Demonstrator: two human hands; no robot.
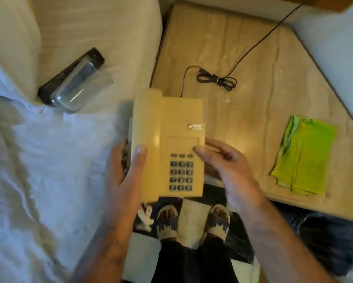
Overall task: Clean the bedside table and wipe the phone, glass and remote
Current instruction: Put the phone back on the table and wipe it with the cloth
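Both hands (126,166) hold the phone (167,144), long axis pointing away, keypad nearest.

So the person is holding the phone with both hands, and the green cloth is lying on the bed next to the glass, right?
Not quite. Both hands, left hand and right hand, do hold the phone, but the green cloth is not on the bed. The head view shows it lying on the bedside table, far from the glass, which lies on the bed beside the remote.
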